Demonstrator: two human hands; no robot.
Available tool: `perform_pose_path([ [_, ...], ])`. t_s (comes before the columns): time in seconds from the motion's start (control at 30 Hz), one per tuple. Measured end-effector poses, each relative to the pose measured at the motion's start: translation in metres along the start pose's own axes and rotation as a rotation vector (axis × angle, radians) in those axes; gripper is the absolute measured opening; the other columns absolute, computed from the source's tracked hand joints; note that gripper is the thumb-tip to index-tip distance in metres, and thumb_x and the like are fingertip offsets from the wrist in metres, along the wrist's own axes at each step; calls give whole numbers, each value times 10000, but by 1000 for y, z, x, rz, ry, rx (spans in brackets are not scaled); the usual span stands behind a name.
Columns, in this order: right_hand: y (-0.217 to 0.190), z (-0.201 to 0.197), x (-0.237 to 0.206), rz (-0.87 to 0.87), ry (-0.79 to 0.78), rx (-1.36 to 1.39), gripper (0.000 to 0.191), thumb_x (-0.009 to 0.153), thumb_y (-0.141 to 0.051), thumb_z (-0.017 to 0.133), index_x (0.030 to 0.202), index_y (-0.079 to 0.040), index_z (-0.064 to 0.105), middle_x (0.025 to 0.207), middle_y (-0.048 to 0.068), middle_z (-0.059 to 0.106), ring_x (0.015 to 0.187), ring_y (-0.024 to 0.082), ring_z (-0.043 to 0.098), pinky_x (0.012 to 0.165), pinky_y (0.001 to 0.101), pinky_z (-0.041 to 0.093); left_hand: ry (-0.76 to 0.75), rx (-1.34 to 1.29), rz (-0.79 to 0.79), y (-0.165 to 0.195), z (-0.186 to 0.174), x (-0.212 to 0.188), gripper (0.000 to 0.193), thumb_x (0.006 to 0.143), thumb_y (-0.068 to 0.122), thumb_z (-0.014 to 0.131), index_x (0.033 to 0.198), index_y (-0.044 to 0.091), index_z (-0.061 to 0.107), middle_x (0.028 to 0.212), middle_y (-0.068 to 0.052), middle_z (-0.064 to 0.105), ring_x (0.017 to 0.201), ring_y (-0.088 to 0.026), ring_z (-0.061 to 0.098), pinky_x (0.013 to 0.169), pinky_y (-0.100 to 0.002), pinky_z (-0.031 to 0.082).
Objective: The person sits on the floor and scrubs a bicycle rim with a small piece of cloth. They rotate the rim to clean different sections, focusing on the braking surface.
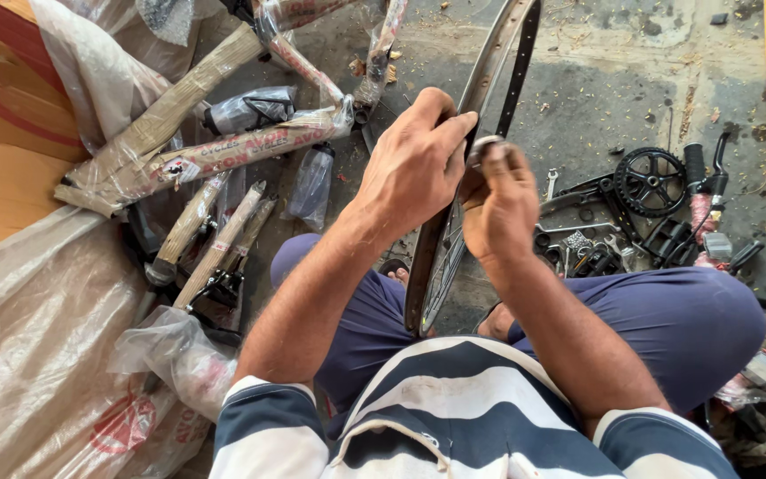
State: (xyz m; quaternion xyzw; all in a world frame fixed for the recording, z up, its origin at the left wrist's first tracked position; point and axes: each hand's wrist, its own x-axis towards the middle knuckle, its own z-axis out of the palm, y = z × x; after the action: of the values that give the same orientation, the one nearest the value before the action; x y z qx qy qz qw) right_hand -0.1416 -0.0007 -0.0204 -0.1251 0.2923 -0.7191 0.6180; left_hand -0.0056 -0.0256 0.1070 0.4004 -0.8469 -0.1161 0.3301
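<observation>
Wheel rim (pixel 489 80), bare metal with no tyre on it, stands on edge between the person's knees and runs from the lower middle of the frame up to the top edge. The left hand (pixel 414 164) wraps over the rim near the middle of the frame, fingers curled together around its outer edge and the thumb stretched across toward the other hand. The right hand (pixel 500 208) sits just beside it, its fingertips pinching a small pale piece (pixel 487 146) against the rim; what that piece is I cannot tell.

As a judgement, the work looks early: the rim is bare, and most of the other parts lie unassembled. A wrapped bicycle frame (pixel 223 146) lies in the upper left of the frame amid plastic sheeting and a cardboard box (pixel 2 133). A black chainring with crank (pixel 649 182), pedals (pixel 671 239) and loose small parts (pixel 578 248) lie on the concrete floor (pixel 613 71) at the right.
</observation>
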Motion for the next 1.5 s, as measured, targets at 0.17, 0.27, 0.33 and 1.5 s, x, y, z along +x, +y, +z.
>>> perform_pose_path([
  [0.17, -27, 6, -14, -15, -180, -4, 149, 1120, -237, 566, 1099, -95, 606, 1177, 135, 710, 1085, 273, 692, 929, 412, 563, -9, 15, -6, -4, 2, -2, 216, 951, 43, 667, 1151, -32, 702, 1026, -158, 599, 901, -323, 674, 774, -419, 563],
  [0.27, -33, 5, -20, 69, -231, 10, 172, 1131, -250, 523, 1102, -95, 593, 1227, 137, 704, 1151, 283, 691, 998, 444, 564, -39, 39, -56, -13, 7, -1, 139, 963, 69, 658, 1074, -11, 682, 1002, -160, 594, 872, -331, 666, 748, -435, 551],
  [0.33, -32, 4, -20, 96, -276, 9, 183, 1128, -257, 505, 1100, -97, 590, 1244, 136, 702, 1138, 281, 694, 995, 447, 566, -35, 91, -64, -16, 12, -2, 111, 959, 63, 640, 1048, -2, 647, 1019, -159, 588, 892, -329, 661, 763, -431, 550],
  [1.5, -63, 19, -27, 88, -433, -137, 168, 1175, -163, 515, 1156, -24, 606, 1295, 285, 664, 1094, 300, 734, 1030, 460, 620, -625, 215, -841, -93, 99, -90, 334, 857, 233, 723, 1149, 87, 658, 1146, -196, 708, 1058, -406, 656, 897, -505, 525],
])
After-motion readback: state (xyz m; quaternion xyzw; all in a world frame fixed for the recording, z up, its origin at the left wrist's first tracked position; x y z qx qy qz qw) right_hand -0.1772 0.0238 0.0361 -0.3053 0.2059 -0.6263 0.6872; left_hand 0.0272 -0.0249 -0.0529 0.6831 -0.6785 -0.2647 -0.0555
